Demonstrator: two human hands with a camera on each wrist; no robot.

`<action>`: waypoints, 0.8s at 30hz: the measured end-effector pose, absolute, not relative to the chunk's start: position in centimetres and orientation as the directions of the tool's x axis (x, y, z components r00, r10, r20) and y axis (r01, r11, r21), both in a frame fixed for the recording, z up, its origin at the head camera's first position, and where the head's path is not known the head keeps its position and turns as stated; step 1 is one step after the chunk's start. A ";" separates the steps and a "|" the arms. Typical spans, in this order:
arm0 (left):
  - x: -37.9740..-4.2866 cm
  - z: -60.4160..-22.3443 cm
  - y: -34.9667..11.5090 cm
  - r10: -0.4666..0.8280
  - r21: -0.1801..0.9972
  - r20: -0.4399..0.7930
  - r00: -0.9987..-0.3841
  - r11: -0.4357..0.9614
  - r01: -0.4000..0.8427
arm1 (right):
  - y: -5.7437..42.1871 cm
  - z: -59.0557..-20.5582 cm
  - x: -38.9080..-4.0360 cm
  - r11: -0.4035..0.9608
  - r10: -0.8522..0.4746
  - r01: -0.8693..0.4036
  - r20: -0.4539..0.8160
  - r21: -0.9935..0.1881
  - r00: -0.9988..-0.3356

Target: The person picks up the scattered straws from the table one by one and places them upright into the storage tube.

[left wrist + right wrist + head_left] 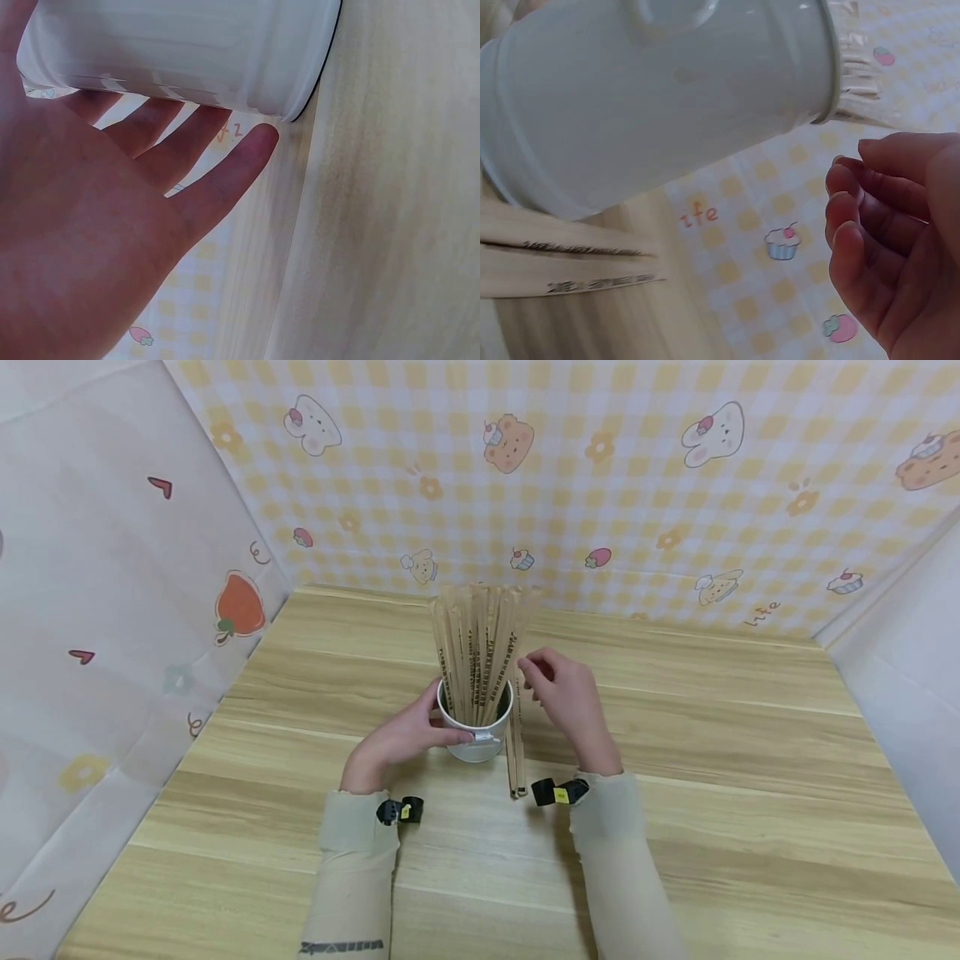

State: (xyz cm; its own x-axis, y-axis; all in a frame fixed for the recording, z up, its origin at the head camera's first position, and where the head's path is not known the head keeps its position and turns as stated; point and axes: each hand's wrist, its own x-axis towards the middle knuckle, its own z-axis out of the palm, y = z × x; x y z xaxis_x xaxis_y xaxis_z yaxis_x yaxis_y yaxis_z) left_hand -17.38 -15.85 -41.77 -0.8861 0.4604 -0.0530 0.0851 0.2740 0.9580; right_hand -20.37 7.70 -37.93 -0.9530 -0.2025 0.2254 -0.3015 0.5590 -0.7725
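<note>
A white metal bucket (475,750) stands upright, full of paper-wrapped chopsticks (480,652) that fan out above its rim. My left hand (408,727) grips the bucket from the left, thumb across the front near the rim. In the left wrist view, the fingers (217,169) spread along the bucket wall (180,45). Right of the bucket, my right hand (562,693) hovers with fingers loosely curled. The right wrist view shows nothing between its thumb and fingers (847,247), just off the bucket's rim. Two wrapped pairs of chopsticks (577,270) lie beside the bucket.
The bucket is on a wood-grain table (735,793). A yellow checked cloth (585,485) with cartoon prints hangs behind it, and white cloth (112,610) covers the left side. Each wrist carries a small black camera (561,792).
</note>
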 end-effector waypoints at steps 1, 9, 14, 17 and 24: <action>-17.4 -41.8 -15.8 0.459 0.958 -0.053 -0.887 0.274 0.085 | 7.7 -38.1 -20.5 0.562 -0.199 -0.290 0.214 -0.774 -0.956; -17.4 -41.7 -15.9 0.466 0.959 -0.054 -0.883 0.270 0.084 | 7.6 -40.6 -21.3 0.717 -0.168 -0.114 -0.012 -0.688 -0.986; -17.4 -41.6 -15.9 0.463 0.960 -0.065 -0.884 0.271 0.071 | 7.5 -42.0 -21.3 0.809 -0.167 -0.048 -0.151 -0.585 -0.974; -17.3 -41.6 -15.9 0.462 0.960 -0.070 -0.884 0.273 0.067 | 7.4 -42.6 -21.3 0.821 -0.155 -0.019 -0.190 -0.571 -0.969; -17.4 -41.6 -15.8 0.458 0.960 -0.075 -0.886 0.273 0.060 | 7.0 -43.2 -21.2 0.838 -0.138 -0.005 -0.203 -0.546 -0.969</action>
